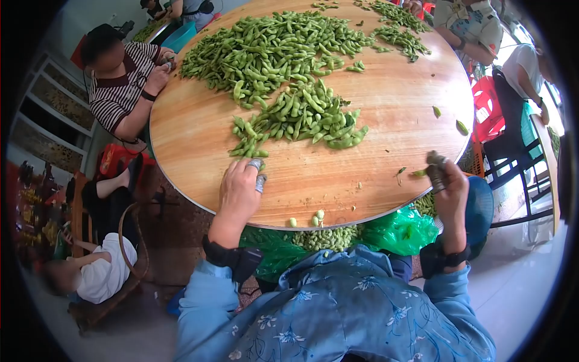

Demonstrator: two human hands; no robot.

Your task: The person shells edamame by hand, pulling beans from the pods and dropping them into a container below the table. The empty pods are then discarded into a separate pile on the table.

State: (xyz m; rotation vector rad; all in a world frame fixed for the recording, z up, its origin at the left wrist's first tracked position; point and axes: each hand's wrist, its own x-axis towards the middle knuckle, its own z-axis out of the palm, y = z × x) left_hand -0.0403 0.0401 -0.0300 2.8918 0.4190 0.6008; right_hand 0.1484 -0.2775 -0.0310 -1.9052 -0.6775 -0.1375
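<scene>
Green soybean pods lie in a small heap [301,114] in front of me on the round wooden table. At its near left edge is my left hand [238,190], its fingers curled in, silvery tape around the thumb and a finger; its fingertips are right by the nearest pods. Over the table's right rim, my right hand [449,184] has its taped fingers drawn together, smeared a little by motion. A pod [418,173] shows right at those fingers. What either hand pinches I cannot make out. Shelled beans [329,238] fill a green plastic bag [401,232] below the table edge.
A much larger pod heap [271,48] covers the far part of the round table [386,133]. Loose beans [318,215] lie by the near rim. A person in a striped shirt [129,78] works at the left. At the right stand a blue bin [480,205] and a red chair [486,108].
</scene>
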